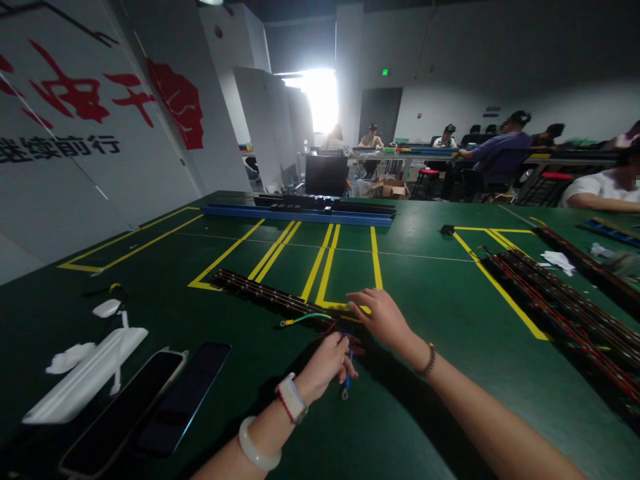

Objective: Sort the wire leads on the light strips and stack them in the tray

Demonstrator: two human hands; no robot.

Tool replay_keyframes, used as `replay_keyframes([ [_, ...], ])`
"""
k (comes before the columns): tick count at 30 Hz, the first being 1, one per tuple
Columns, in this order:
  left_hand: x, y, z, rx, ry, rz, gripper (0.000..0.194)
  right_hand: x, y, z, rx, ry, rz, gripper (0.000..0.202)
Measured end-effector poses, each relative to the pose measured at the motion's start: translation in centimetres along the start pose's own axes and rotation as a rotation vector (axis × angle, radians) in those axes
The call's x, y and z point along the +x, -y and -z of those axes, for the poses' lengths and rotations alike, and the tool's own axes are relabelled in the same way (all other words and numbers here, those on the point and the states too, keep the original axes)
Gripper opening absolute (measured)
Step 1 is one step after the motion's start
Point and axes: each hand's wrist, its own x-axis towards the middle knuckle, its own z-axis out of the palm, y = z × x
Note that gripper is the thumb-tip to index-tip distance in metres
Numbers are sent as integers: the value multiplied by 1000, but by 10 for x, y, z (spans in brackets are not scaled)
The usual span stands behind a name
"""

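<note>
A long dark strip (265, 293) with rows of shiny dots lies on the green table. Beside its near end, my left hand (325, 363) is curled around a blue wire (349, 373), whose ring terminal (345, 394) hangs out below the fingers. A green-yellow wire (307, 317) with its own ring terminal sticks out to the left above that hand. My right hand (383, 321) hovers over the strip's near end, palm down with fingers stretched and apart. Between the hands, the end of the strip is partly hidden.
Two phones (187, 400) and a white object (90, 373) lie at the left. More dark strips with red wires (555, 313) lie at the right. Blue rails (300, 215) line the far edge. Yellow tape marks the table. Several people sit in the background.
</note>
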Motion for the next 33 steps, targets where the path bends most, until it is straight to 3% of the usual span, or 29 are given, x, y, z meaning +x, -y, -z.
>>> replay_keyframes([
  [3, 0, -6, 5, 212, -15, 8, 26, -25, -20, -3, -51, 45, -4, 27],
  [7, -1, -17, 13, 545, -32, -54, 33, -48, -29, -13, -101, 104, -20, 23],
  [13, -8, -31, 16, 1035, -112, -148, 39, -48, -27, -17, -119, 140, -34, 18],
  [18, -13, -31, 17, 1338, -102, -222, 34, -42, -31, -14, -148, 127, -25, 21],
  [22, -12, -24, 18, 1311, -182, -345, 26, -38, -33, -13, -178, 158, -47, 22],
  [27, -13, -22, 21, 1148, -201, -370, 20, -39, -33, -15, -155, 148, -58, 21],
  [29, -14, -23, 26, 1052, -152, -328, 26, -42, -33, -17, -135, 132, -61, 21],
  [33, -16, -23, 36, 714, -68, -113, 39, -48, -34, -22, -68, 88, -69, 22],
])
